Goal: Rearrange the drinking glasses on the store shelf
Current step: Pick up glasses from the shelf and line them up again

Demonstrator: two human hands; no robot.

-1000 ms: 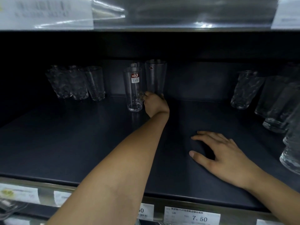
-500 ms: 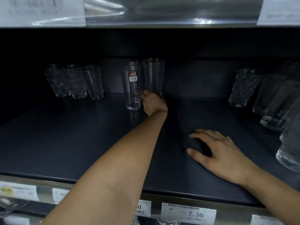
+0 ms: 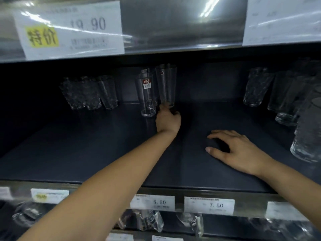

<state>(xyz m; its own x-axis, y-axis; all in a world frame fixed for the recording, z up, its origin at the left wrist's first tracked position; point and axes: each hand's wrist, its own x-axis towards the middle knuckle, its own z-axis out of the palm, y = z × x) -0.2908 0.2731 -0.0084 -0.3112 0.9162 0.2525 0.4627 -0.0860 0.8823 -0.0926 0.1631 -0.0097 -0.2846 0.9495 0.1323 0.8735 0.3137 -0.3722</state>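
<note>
The left hand (image 3: pixel 167 119), just above the middle of the frame, has its fingers curled round the foot of a tall plain glass (image 3: pixel 166 84). The glass stands upright at the back of the dark shelf (image 3: pixel 86 145). The fingertips are hidden behind the glass and the back of the hand, so how far they wrap cannot be told.

Just left of it, touching or nearly so, stands a shorter labelled glass (image 3: pixel 146 94) with a red-and-white sticker near its rim. The rim of 1 more glass shows faintly behind that.

The right hand (image 3: pixel 238 150) lies palm down on the shelf at centre right. Its fingers are spread and relaxed, it holds nothing, and it is well apart from the left hand.

At the upper left of the shelf 3 textured glasses (image 3: pixel 86 93) stand close together in deep shadow. More glasses (image 3: pixel 257 87) run down the right edge, the nearest ones cut off by the frame.

The shelf edge above carries a price tag reading 19.90 (image 3: pixel 69 26) with a yellow patch. The front rail below carries tags reading 5.50 (image 3: pixel 152 202) and 7.50 (image 3: pixel 209 205). Under the rail, packaged glassware (image 3: pixel 147 221) is too blurred to make out.
</note>
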